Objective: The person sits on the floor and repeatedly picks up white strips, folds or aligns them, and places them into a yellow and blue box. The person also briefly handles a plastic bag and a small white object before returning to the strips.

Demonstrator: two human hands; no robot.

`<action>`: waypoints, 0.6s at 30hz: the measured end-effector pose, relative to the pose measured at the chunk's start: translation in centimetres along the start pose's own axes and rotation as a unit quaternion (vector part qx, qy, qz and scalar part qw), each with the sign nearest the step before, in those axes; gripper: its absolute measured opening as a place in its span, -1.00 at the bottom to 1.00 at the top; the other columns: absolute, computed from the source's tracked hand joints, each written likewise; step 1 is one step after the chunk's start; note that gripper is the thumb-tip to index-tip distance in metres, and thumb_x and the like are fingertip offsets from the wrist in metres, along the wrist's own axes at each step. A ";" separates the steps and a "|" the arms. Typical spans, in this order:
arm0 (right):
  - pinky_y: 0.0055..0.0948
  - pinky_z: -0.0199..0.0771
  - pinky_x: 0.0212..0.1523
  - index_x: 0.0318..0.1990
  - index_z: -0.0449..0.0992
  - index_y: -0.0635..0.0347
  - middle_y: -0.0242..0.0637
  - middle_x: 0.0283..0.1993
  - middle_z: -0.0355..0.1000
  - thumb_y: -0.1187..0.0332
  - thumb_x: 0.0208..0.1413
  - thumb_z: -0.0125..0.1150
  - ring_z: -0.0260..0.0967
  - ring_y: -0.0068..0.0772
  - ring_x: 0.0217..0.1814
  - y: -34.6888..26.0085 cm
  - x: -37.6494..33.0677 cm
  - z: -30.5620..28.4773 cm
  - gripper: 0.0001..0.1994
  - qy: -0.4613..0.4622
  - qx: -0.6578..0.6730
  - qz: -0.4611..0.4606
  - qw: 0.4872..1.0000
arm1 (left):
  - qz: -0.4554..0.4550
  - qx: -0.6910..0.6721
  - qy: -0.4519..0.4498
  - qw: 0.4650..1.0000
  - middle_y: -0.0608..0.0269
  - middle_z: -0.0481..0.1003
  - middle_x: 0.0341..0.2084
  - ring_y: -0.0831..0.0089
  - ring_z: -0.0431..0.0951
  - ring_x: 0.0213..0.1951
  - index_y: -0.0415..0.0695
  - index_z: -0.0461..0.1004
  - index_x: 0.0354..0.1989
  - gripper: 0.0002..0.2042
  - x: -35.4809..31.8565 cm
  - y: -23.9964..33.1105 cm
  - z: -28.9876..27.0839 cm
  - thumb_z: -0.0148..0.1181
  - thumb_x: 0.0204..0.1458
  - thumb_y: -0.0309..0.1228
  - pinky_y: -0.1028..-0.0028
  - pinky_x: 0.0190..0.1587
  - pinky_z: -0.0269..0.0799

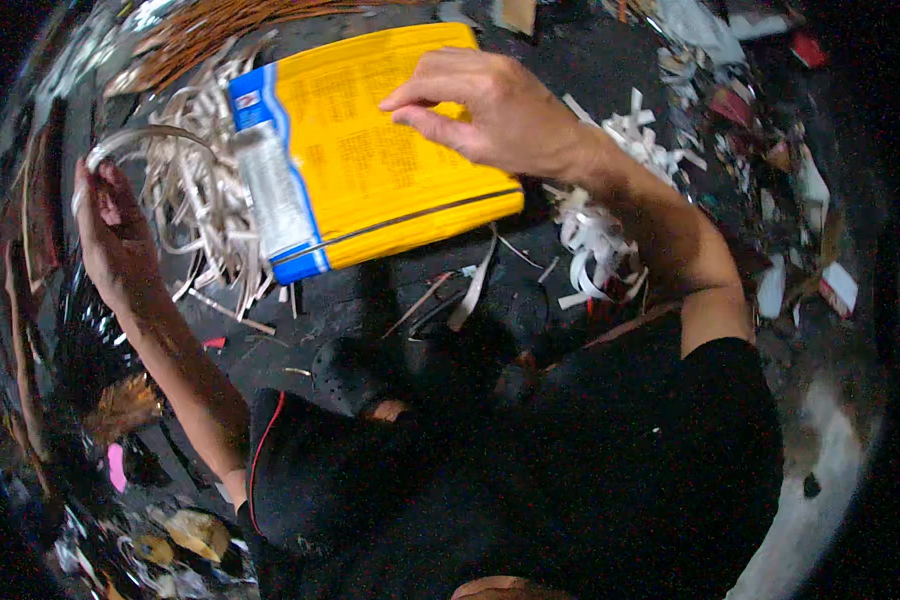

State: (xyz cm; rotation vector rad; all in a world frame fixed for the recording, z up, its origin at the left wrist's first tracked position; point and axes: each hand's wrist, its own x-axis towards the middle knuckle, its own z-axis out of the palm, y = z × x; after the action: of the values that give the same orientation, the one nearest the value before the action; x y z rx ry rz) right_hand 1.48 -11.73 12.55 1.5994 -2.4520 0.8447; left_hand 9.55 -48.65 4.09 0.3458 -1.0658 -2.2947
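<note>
A yellow flat pack (370,140) with a blue and white end lies in front of me, a dark cord or band running along its near side. Over its right part is my right hand (485,110), thumb and forefinger drawn together in a pinch; anything between them is too small to make out. At the left, my left hand (118,225) is closed on a pale strip (130,133), which arcs over to a heap of whitish strips (210,190) against the pack's blue end.
More curled white strips (602,245) lie right of the pack, partly behind my right forearm. A bundle of thin brown rods or wires (210,35) is at the far left. Scraps litter the dark floor, among them a pink piece (117,467) and a white block (839,289).
</note>
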 end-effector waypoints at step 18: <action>-0.20 0.45 -0.10 -0.10 0.46 0.12 -0.14 -0.13 0.48 0.30 0.05 0.00 0.45 -0.08 -0.11 12.0 -28.8 13.9 -0.73 -0.286 0.011 0.041 0.957 | -0.032 0.359 -0.084 0.929 0.42 0.42 -0.44 0.67 0.33 -0.43 -0.22 0.48 -0.11 -0.78 -11.1 -1.1 6.7 0.06 0.16 -0.38 0.66 -0.34 0.23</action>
State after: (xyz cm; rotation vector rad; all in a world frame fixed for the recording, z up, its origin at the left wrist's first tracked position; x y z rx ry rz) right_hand 6.90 8.50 -14.48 1.9878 -2.9016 0.4550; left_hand 14.91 -37.32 7.45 0.4717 -1.9996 -1.9289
